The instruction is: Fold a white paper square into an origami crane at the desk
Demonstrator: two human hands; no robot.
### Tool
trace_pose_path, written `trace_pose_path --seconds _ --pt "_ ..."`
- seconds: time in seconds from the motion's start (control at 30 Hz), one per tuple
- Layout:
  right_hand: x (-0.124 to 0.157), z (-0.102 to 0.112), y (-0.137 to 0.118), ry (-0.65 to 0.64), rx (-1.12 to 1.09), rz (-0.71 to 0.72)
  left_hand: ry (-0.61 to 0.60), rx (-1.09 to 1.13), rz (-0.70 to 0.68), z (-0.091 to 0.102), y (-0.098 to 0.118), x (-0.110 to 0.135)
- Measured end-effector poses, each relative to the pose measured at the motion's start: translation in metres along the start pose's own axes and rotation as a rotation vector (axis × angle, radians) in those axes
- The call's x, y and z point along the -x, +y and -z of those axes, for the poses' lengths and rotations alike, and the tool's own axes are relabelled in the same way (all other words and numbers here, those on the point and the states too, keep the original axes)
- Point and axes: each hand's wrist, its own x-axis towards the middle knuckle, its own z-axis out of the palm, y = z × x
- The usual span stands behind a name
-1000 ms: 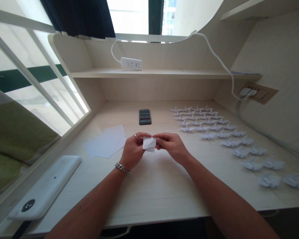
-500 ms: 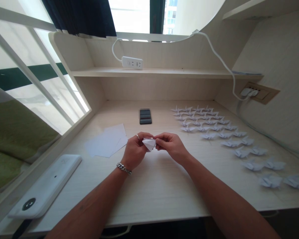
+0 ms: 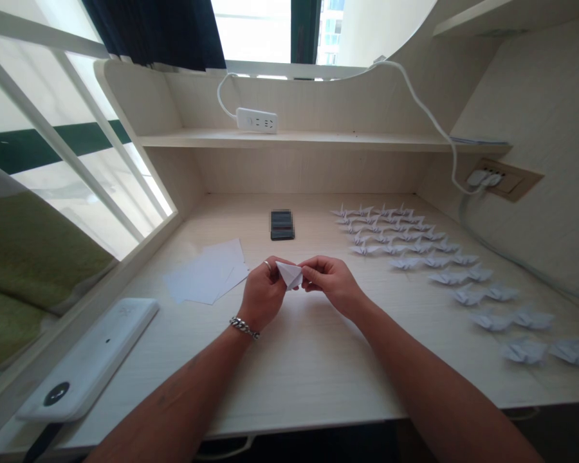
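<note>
A small piece of folded white paper (image 3: pixel 290 274) is held just above the desk, between my two hands. My left hand (image 3: pixel 264 287) grips its left side, with a ring on one finger and a chain bracelet at the wrist. On the right edge, the thumb and fingers of my right hand (image 3: pixel 330 281) pinch the paper. Creases and pointed corners show on its facing side; some fingertips are hidden behind it. Loose white paper sheets (image 3: pixel 205 276) lie flat to the left of my left hand. Several folded paper cranes (image 3: pixel 390 247) stand in rows to the right.
Beyond my hands lies a dark phone-like object (image 3: pixel 282 225), partly pixelated. A white oblong device (image 3: pixel 94 360) with a dark cable rests at the desk's left edge. A power strip (image 3: pixel 257 120) sits on the shelf (image 3: pixel 318 143). A white cord (image 3: pixel 429 116) runs to the wall socket (image 3: pixel 504 180).
The folded paper has turned between my fingers, so a flatter triangular face with a point to the upper left now shows. My left hand has shifted slightly right; my right hand stays nearly still.
</note>
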Motion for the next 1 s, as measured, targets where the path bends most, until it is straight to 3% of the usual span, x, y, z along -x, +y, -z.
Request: trace_pose_path --seconds 0.2,0.3,0.47,0.63,0.8,1.0 --pt "-0.001 0.0 0.0 0.038 -0.006 -0.031 -0.091 0.097 0.06 -0.002 -0.001 0.0" --pt "-0.001 0.001 0.002 0.064 0.048 -0.015 -0.082 0.084 0.106 -0.003 0.0 -0.001" --pt "0.003 -0.004 0.003 0.105 0.388 0.226 0.066 -0.137 0.171 0.001 -0.003 -0.004" --pt "0.01 -0.012 0.003 0.09 0.766 0.389 0.14 -0.389 0.087 0.004 -0.007 -0.004" --pt "0.013 -0.015 0.003 0.132 1.011 0.444 0.118 -0.321 0.075 0.001 -0.008 -0.002" --pt "0.01 -0.012 0.005 0.211 1.048 0.449 0.016 -0.185 0.029 -0.005 -0.003 0.001"
